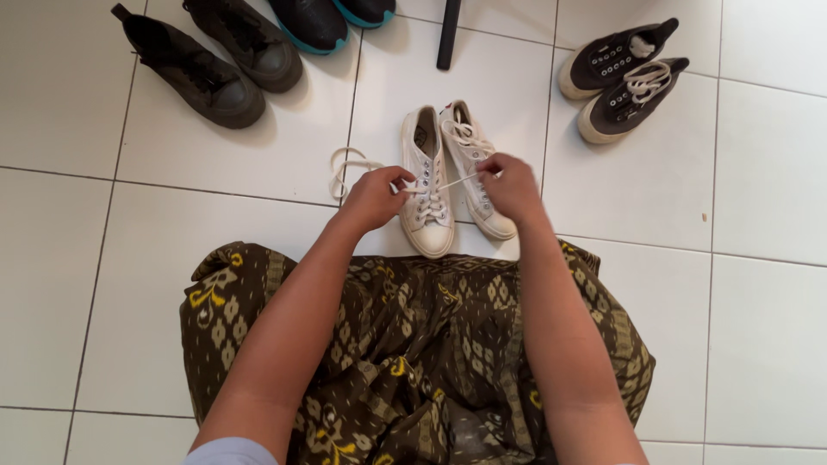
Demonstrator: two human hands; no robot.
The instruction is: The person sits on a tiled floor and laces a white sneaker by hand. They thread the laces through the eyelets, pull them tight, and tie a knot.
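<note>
Nearest, a brown patterned skirt (413, 362) with yellow motifs spreads over a floor of white tiles (758, 327) with dark grout lines. Both bare forearms reach forward from it toward a pair of white sneakers standing side by side on the tiles, toes pointing near. The left hand (375, 198) is closed in a pinch on one end of a white shoelace (448, 182), just left of the left white sneaker (427, 185). The right hand (510, 185) is closed on the other end, above the right white sneaker (472, 168), so the lace runs taut between the two hands across the eyelets. A loose loop of lace (346, 165) lies on the tile left of the pair.

Farther off, at the right, stand two dark slip-on style sneakers with pale soles (622, 77), one with white laces. At the far left sits a pair of olive-brown shoes (211, 60), and beside them black shoes with teal soles (332, 19). A black post (448, 34) rises at the far centre.
</note>
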